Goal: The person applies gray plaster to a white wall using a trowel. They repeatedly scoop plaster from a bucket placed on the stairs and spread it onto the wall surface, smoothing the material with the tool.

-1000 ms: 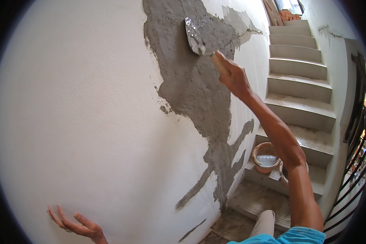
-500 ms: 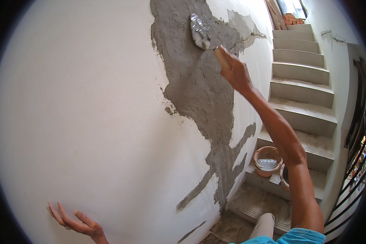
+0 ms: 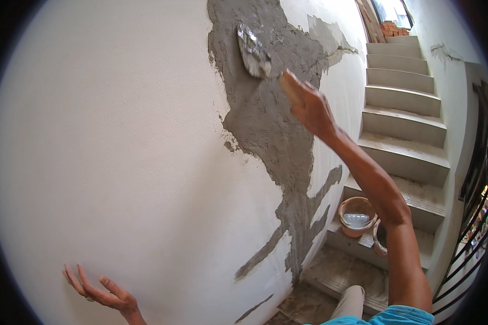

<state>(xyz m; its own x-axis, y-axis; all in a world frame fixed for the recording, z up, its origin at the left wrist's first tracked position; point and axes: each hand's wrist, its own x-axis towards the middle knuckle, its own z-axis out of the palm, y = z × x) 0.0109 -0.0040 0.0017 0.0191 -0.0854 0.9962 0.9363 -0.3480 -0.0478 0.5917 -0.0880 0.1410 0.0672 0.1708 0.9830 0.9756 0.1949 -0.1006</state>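
My right hand [image 3: 313,108] grips the wooden handle of a trowel [image 3: 253,54]. The trowel's wet, shiny blade lies against a broad patch of grey mortar [image 3: 271,124] on the white wall [image 3: 130,124]. This patch runs from the top of the view down toward the stairs, ragged at its edges, with thin branches low down. At the lower left, my left hand [image 3: 103,290] is open with fingers spread, close to the bare white wall and holding nothing. Whether its fingertips touch the wall I cannot tell.
Concrete stairs [image 3: 404,120] climb at the right. A bucket [image 3: 357,216] with a clear plastic container inside stands on a step, and a second bucket [image 3: 381,238] is partly behind my right arm. Black railing [image 3: 466,254] lines the right edge. Bricks [image 3: 394,30] are stacked at the top.
My right hand has moved the trowel left and slightly down across the mortar. My left hand has stayed almost in place.
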